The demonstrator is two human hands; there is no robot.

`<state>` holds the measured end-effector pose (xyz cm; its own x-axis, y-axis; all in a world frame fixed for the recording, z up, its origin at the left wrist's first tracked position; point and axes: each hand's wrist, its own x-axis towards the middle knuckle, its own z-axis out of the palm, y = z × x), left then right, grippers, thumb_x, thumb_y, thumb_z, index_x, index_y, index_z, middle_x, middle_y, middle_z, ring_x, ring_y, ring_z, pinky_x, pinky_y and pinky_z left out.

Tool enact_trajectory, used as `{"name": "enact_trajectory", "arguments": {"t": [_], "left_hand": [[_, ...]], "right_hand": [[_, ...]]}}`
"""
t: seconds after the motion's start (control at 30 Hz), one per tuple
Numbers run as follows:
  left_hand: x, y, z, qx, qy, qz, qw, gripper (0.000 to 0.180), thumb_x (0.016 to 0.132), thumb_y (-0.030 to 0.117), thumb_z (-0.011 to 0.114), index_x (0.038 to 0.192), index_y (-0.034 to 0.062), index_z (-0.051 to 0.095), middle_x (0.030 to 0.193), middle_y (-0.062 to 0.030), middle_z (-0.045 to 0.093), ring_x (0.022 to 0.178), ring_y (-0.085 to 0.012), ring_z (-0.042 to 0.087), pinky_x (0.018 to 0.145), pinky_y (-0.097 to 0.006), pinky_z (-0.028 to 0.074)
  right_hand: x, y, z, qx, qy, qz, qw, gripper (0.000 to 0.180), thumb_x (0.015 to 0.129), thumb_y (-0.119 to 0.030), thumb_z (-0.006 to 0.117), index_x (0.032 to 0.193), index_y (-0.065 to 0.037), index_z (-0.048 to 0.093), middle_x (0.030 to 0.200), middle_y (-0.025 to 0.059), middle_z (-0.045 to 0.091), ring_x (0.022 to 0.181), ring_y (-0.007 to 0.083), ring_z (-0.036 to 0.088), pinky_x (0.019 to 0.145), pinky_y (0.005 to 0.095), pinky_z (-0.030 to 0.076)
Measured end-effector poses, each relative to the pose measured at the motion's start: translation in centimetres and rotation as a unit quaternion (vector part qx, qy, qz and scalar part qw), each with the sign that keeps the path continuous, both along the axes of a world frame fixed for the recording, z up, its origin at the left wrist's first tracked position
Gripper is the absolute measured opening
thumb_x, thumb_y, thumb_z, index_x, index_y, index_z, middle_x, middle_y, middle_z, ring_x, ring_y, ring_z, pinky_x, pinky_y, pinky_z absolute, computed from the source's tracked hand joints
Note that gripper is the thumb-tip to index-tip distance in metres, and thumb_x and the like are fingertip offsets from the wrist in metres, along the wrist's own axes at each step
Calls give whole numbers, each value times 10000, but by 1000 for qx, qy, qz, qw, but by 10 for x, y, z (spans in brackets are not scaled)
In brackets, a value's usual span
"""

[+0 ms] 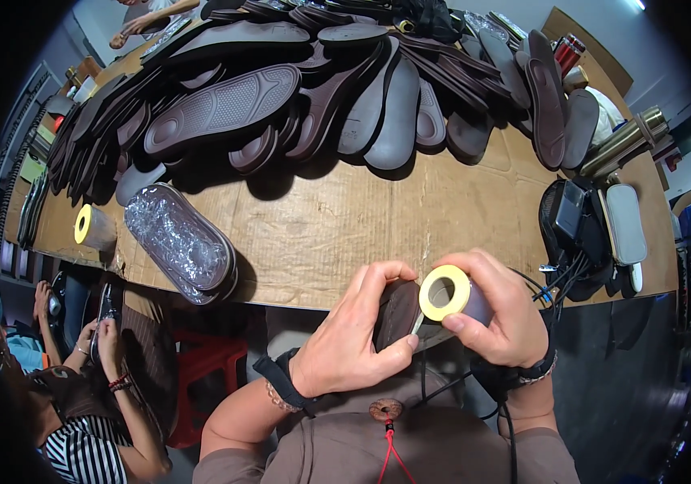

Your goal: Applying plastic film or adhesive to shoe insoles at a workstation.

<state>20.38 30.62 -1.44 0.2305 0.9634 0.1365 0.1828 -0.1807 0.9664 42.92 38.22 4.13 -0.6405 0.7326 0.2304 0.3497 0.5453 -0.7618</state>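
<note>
My left hand (353, 335) grips a dark brown shoe sole (395, 315) just past the table's front edge, its fingers and thumb closed around it. A roll of clear film (425, 295) with a yellow core is in my right hand (511, 315), thumb and fingers on its sides. The roll sits right beside the sole, its core end tilted up. A thin pale strip shows by my left thumb; whether it is film from the roll I cannot tell. Left of my hands, a bundle of brown soles (180, 242) wrapped in shiny clear film lies on the table.
Piles of brown and grey soles (224, 109) cover the cardboard-topped table's (345, 218) far side. A second film roll (93, 227) stands at left. A black bag with cables (575, 234), a grey case (625, 224) and a metal flask (628, 141) lie right. Another person (103, 403) works at lower left.
</note>
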Motion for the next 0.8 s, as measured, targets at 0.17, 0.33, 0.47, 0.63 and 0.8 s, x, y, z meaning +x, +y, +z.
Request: {"name": "enact_trajectory", "arguments": {"t": [0.17, 0.33, 0.47, 0.63, 0.8], "left_hand": [[-1, -4, 5, -30, -14, 5, 999, 686, 817, 201, 740, 1412, 23, 449, 1258, -219, 519, 1210, -390, 563, 1070, -456, 467], [0, -4, 3, -6, -1, 12, 1000, 687, 814, 200, 744, 1412, 24, 455, 1254, -218, 520, 1205, -388, 573, 1061, -457, 474], [0, -4, 1, -1, 0, 10, 1000, 691, 806, 199, 743, 1411, 22, 459, 1251, -215, 522, 1195, -383, 578, 1053, -456, 480], [0, -5, 0, -1, -4, 11, 1000, 692, 800, 195, 742, 1408, 21, 463, 1253, -214, 524, 1192, -381, 580, 1053, -453, 482], [-1, -4, 0, 0, -6, 4, 1000, 690, 802, 193, 743, 1410, 20, 467, 1262, -215, 522, 1191, -381, 579, 1051, -447, 483]], "right_hand": [[-4, -2, -10, 68, 67, -84, 992, 484, 762, -212, 920, 1142, -1, 709, 1017, 135, 708, 903, 290, 706, 796, 371, 558], [-13, -1, -11, 146, 42, -137, 979, 521, 677, -129, 976, 1118, -15, 722, 996, 117, 704, 863, 266, 692, 765, 358, 558], [-13, -2, -13, 147, 33, -144, 978, 520, 672, -117, 978, 1113, -20, 721, 997, 115, 695, 863, 272, 690, 760, 362, 560], [-15, -2, -15, 158, 19, -145, 977, 513, 670, -121, 978, 1104, -28, 722, 998, 116, 690, 860, 284, 696, 754, 369, 567], [-16, -4, -16, 133, 10, -153, 979, 500, 681, -132, 973, 1102, -35, 723, 1002, 117, 691, 860, 291, 706, 755, 381, 576]]}}
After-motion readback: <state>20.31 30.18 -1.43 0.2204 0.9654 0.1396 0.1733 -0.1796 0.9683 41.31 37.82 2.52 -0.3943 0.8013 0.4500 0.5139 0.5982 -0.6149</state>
